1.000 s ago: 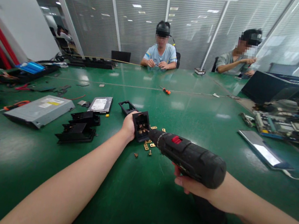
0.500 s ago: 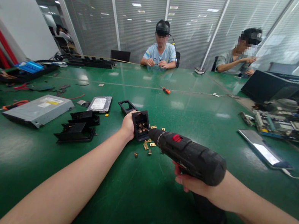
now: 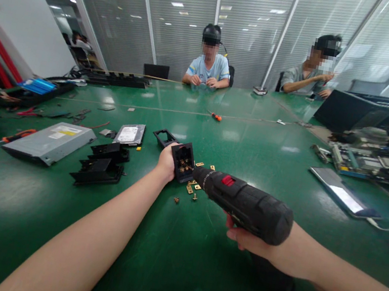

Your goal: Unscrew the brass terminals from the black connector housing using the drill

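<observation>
My left hand grips a small black plastic housing with brass contacts inside, tilted up off the green table. My right hand holds a black cordless screwdriver with a red switch; its tip points into the housing's open side. Several small brass screws and tabs lie on the table just below the housing. A black frame piece sits right behind my left hand.
Left of my arm lie black plastic parts, a hard drive, a silver optical drive and an orange-handled screwdriver. To the right are a phone and a circuit board. Two people sit at the far edge.
</observation>
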{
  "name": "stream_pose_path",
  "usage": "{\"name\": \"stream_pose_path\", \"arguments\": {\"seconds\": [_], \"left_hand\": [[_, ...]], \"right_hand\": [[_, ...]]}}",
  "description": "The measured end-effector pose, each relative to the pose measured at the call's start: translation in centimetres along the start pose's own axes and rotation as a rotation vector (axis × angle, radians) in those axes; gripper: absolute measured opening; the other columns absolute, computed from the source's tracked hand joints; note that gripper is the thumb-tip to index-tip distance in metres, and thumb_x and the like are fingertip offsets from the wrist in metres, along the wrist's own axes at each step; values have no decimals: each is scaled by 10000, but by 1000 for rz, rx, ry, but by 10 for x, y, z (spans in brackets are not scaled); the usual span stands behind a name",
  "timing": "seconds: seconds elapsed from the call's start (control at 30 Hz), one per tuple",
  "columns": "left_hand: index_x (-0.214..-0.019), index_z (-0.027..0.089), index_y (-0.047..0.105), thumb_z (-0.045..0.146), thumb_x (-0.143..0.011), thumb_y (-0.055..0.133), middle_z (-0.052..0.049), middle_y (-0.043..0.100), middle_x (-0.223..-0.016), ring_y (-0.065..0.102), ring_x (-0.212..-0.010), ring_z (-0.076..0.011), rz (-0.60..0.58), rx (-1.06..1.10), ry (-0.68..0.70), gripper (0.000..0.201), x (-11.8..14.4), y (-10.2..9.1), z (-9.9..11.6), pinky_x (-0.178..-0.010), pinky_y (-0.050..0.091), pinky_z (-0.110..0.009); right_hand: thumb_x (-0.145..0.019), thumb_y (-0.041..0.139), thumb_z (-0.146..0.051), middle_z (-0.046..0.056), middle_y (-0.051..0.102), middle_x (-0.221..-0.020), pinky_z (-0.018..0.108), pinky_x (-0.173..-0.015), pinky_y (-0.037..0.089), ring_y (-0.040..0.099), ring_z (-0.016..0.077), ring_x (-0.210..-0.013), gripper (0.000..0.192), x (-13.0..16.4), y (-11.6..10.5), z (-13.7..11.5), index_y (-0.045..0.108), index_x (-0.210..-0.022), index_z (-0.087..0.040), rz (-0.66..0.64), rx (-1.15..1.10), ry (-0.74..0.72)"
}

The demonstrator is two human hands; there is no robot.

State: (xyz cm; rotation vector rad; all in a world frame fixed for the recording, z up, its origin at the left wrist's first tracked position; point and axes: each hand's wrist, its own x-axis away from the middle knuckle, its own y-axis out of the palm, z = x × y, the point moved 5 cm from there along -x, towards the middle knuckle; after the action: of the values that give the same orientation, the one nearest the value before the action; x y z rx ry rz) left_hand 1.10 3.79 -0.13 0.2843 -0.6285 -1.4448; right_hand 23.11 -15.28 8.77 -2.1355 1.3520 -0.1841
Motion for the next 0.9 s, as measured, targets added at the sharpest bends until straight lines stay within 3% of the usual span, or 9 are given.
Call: {"name": "stream_pose_path", "arguments": {"seconds": [0.3,0.77,0.9], "left_hand": [[-724,218,585,317,-747,628,-3,605,-580,627,-519,-213,9,-8,27,110,-4,-5,-1,-563,531,-336],[-774,198,619,387,-772,678,-21,663,-645,658,-551,-217,-29,23,11,198,-5,-6,-3,-591,557,-352],[-777,197,616,394,-789,664,-20,661,-639,660,-553,-222,-47,40,5,203,-8,-7,-3,-602,573,-368]], "right_hand": [[-895,684,-321,10,732,-780,325,-545,571,669,184,-582,79,4,7,15,668,-936,-255,-24,-28,59],[-864,710,-437,49,738,-825,372,-572,592,695,232,-664,194,12,11,31,664,-916,-255,51,-20,103],[-871,695,-375,30,735,-800,344,-559,581,682,204,-617,151,8,8,22,659,-942,-247,26,-38,100]]}}
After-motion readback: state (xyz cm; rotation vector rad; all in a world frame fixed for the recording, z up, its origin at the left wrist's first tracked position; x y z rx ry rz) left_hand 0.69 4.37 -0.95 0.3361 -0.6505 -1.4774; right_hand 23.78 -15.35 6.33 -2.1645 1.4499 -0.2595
